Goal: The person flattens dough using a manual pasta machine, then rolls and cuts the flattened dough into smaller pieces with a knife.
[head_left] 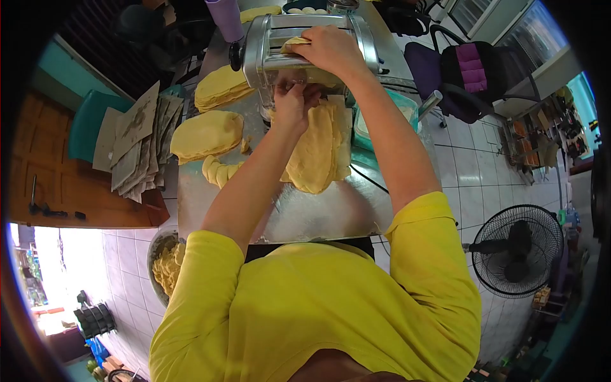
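A metal dough sheeter point(305, 24) with rollers stands at the far end of the metal table. My right hand point(334, 52) is over its top, fingers closed on a small piece of yellow dough point(294, 44) at the rollers. Below, at the front of the machine, my left hand point(294, 105) has its fingers curled together; what they hold, if anything, is hidden. Close under it lies a stack of flat dough sheets point(313, 153) on a pale board. More stacked dough sheets point(207, 134) and a folded dough strip point(219, 170) sit to the left.
A teal-rimmed container point(407, 111) stands right of the dough stack, with a black cord beside it. A bowl of dough pieces point(167, 264) is low at the left. Cardboard sheets point(137, 140) pile on a teal chair; a fan point(519, 251) stands at the right.
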Demonstrator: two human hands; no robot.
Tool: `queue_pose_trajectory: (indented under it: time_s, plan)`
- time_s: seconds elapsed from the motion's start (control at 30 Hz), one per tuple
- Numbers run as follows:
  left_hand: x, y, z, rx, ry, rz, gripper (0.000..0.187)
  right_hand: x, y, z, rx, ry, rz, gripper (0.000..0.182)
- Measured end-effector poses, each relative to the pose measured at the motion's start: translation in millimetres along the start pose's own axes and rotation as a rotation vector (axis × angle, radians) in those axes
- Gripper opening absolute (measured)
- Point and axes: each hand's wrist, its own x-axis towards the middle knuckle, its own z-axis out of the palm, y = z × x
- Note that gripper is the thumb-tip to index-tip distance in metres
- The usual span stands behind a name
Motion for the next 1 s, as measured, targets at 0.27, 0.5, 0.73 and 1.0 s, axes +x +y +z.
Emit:
queue_pose_trajectory:
  time_s: [0.27, 0.5, 0.73, 1.0]
  plan:
    - [0, 3, -15, 0.061, -0.051, 0.005, 0.026, 3, 5, 7, 0.110, 0.045, 0.037, 0.033]
    - [-7, 15, -17, -0.007, -0.132, -0.030, 0.028, 2, 1, 6, 0.080, 0.039, 0.018, 0.031]
    - [-8, 13, -19, 0.056, -0.188, -0.050, 0.034, 3, 6, 13, 0.069, 0.019, 0.004, 0.035]
    - [-27, 19, -17, 0.172, -0.211, -0.178, 0.028, 3, 5, 11, 0.094, 0.012, 0.003, 0.026]
